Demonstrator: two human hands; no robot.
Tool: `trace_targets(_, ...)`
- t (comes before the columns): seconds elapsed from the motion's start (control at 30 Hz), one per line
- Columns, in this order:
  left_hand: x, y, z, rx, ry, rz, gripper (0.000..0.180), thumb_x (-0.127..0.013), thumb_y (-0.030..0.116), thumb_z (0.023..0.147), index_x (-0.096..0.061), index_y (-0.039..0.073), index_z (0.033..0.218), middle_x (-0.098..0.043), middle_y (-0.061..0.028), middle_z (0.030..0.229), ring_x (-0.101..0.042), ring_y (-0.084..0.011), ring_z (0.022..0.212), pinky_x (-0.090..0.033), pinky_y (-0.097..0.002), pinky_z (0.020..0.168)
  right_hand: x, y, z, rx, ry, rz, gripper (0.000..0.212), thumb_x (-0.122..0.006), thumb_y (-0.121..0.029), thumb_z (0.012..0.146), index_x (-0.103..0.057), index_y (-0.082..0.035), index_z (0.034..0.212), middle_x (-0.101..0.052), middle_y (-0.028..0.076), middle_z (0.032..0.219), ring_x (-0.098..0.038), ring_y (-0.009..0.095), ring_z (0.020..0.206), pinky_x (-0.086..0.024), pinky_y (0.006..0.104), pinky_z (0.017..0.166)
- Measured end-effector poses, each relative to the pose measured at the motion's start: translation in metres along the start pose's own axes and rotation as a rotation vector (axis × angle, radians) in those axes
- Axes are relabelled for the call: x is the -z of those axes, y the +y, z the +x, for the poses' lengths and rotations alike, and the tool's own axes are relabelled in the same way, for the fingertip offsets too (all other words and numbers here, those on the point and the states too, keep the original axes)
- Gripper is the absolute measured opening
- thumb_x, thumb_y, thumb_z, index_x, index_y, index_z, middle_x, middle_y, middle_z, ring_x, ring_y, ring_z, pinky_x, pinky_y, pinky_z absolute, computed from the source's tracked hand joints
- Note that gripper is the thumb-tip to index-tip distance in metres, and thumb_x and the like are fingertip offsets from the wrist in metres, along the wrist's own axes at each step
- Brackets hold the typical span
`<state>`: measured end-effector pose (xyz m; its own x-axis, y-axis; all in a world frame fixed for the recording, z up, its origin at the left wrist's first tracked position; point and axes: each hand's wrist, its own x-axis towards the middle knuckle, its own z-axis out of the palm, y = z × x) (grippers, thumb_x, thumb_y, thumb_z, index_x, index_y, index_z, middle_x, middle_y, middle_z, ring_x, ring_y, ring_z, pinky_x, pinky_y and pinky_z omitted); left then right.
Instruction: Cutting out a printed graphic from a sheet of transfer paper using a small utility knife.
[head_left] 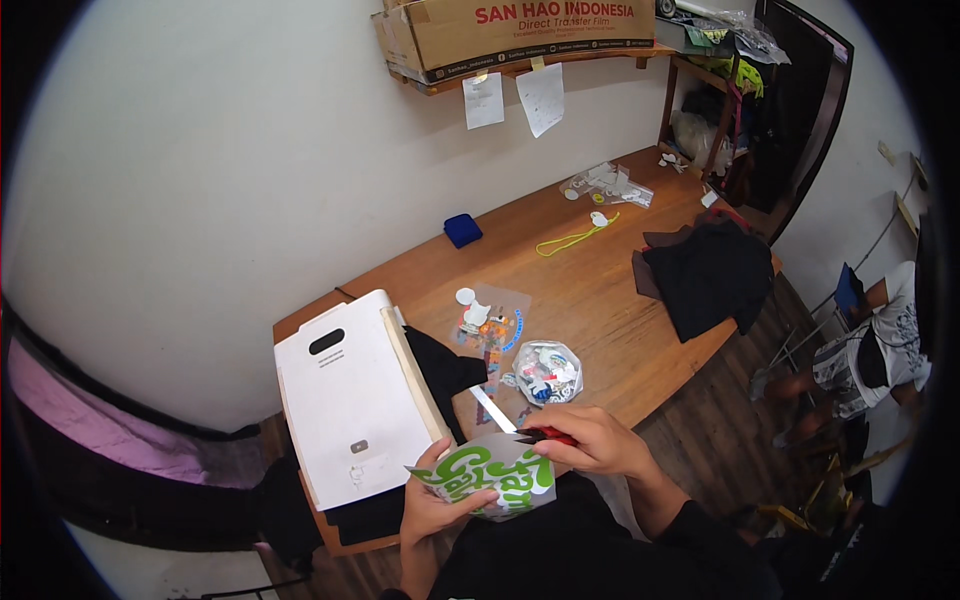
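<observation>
My left hand (432, 512) grips a translucent film sheet with green lettering (488, 483), thumb on top and fingers partly hidden beneath. In my right hand (595, 440) is a pair of red-and-black scissors (548, 435); the fingers wrap round the handles. The dark tips point left at the film's upper edge, and I cannot tell whether they touch it. Just beyond my hands stands a clear bowl (574, 380) of film scraps. More printed film (510, 305) lies flat behind it, with a white strip (492, 409) closer to me.
A large white heat press (345, 400) stands at the table's left, black fabric (435, 365) beside it. Dark folded garments (710, 275) lie on the right of the wooden table (590, 275). A blue pad (462, 231) and yellow cord (565, 243) lie farther back. Another person (880, 340) sits at right.
</observation>
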<state>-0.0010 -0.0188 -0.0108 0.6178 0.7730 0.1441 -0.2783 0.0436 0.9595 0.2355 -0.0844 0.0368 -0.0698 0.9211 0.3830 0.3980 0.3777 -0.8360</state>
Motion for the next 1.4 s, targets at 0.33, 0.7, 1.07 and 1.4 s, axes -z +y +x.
trace_targets(0.33,-0.0020,0.0024,0.0029,0.004,-0.001,-0.029,0.081,-0.075,-0.010,0.066,-0.030,0.001,0.132,-0.059,-0.0199,0.106,-0.062,-0.0259,0.095,-0.054,-0.0371,0.080,0.0005,-0.0008,0.0010,-0.029,0.001,-0.028,0.028,-0.063,-0.016,0.083,-0.059,0.003,0.103,-0.064,0.015,0.091,-0.064,0.026,0.078,-0.049,0.0320,0.068)
trace_targets(0.7,-0.0026,0.0017,0.0048,0.000,-0.011,-0.061,0.080,-0.073,-0.013,0.066,-0.031,0.002,0.132,-0.057,-0.0202,0.108,-0.061,-0.0269,0.097,-0.054,-0.0382,0.081,-0.0009,-0.0004,0.0016,0.008,0.047,-0.044,0.025,-0.063,-0.014,0.083,-0.059,0.003,0.102,-0.064,0.015,0.088,-0.063,0.026,0.075,-0.049,0.0310,0.066)
trace_targets(1.07,-0.0012,0.0004,0.0035,0.013,-0.012,-0.059,0.078,-0.073,-0.013,0.066,-0.032,0.001,0.131,-0.057,-0.0209,0.108,-0.061,-0.0277,0.097,-0.054,-0.0385,0.081,0.0058,-0.0013,0.0023,-0.001,0.026,-0.058,0.027,-0.065,-0.018,0.083,-0.059,0.002,0.100,-0.063,0.016,0.086,-0.063,0.027,0.073,-0.049,0.0324,0.064)
trace_targets(1.4,0.0001,0.0004,0.0046,0.009,-0.020,-0.031,0.077,-0.075,-0.009,0.065,-0.033,-0.002,0.129,-0.057,-0.0205,0.108,-0.061,-0.0270,0.097,-0.054,-0.0377,0.081,0.0026,0.0020,0.0030,0.047,0.023,-0.062,0.027,-0.064,-0.015,0.083,-0.058,0.001,0.103,-0.062,0.013,0.082,-0.061,0.026,0.068,-0.047,0.0320,0.060)
